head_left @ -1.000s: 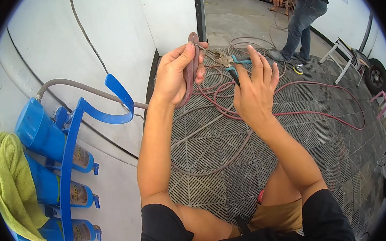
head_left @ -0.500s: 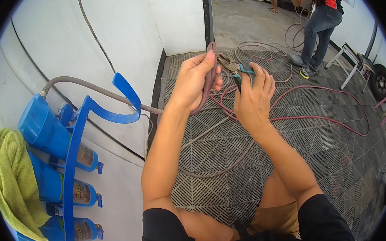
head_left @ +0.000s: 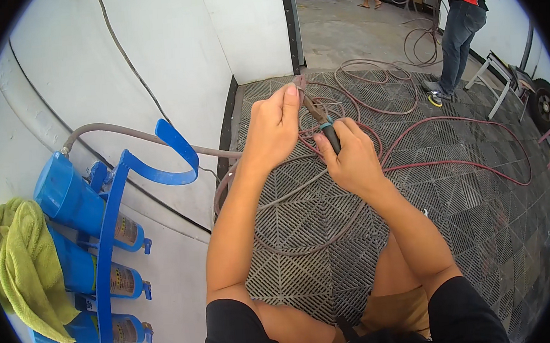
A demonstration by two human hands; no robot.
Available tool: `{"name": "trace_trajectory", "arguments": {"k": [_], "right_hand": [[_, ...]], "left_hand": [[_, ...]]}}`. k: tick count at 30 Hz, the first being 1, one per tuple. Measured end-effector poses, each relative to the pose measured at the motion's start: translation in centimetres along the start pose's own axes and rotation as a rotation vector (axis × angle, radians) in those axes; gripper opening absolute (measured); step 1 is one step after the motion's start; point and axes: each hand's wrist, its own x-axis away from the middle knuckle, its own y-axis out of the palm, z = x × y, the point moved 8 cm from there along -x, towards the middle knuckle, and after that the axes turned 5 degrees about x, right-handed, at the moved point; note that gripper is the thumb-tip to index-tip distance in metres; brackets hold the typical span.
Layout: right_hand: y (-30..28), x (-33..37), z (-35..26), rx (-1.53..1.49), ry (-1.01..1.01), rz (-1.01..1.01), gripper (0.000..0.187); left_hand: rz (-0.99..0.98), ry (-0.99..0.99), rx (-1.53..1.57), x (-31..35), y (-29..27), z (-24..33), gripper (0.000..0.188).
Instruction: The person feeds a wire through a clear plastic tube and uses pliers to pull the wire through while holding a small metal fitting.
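Note:
My left hand (head_left: 275, 125) is closed around a dull reddish hose (head_left: 300, 80), whose end sticks up past the thumb. In my right hand (head_left: 352, 156) is a pair of pliers (head_left: 314, 110) with dark and teal handles, fingers wrapped round them. The plier jaws reach up to the hose right beside my left fingertips. Whether the jaws bite on the hose or on something small there, I cannot make out. Below my left wrist the hose bends down in a loop. Its grey-brown stretch (head_left: 100, 127) runs to the top blue filter housing (head_left: 65, 186) on the left wall.
A blue bracket with a hook (head_left: 179, 168) juts from the wall, a green towel (head_left: 23, 265) draped beside it. Red hose (head_left: 475, 121) lies coiled over the grated floor mat (head_left: 301, 278). At the upper right a person (head_left: 462, 24) holds hose near a metal stand (head_left: 495, 83).
The pliers' handles have closed together, and my right hand now wraps round them. My left hand and the hose end sit slightly lower. The person at the back has shifted a little.

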Motion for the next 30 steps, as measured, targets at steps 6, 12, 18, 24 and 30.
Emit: {"name": "trace_trajectory", "arguments": {"k": [6, 12, 18, 24, 30], "right_hand": [[-0.3, 0.6, 0.1, -0.262, 0.043, -0.206, 0.031], [1.7, 2.3, 1.3, -0.586, 0.159, -0.486, 0.037], [1.9, 3.5, 0.1, -1.044, 0.28, -0.706, 0.041], [2.5, 4.8, -0.2, -1.254, 0.393, -0.872, 0.042], [3.7, 5.6, 2.6, -1.184, 0.442, -0.88, 0.042]], "left_hand": [[-0.088, 0.052, 0.011, 0.2, -0.6, 0.1, 0.048], [-0.262, 0.049, 0.07, 0.5, -0.9, 0.4, 0.044], [-0.361, 0.137, 0.111, 0.9, -1.3, 1.1, 0.04], [-0.423, 0.031, 0.114, 1.4, -1.0, 0.1, 0.036], [-0.383, 0.103, 0.388, 2.0, 0.6, 1.2, 0.063]]}}
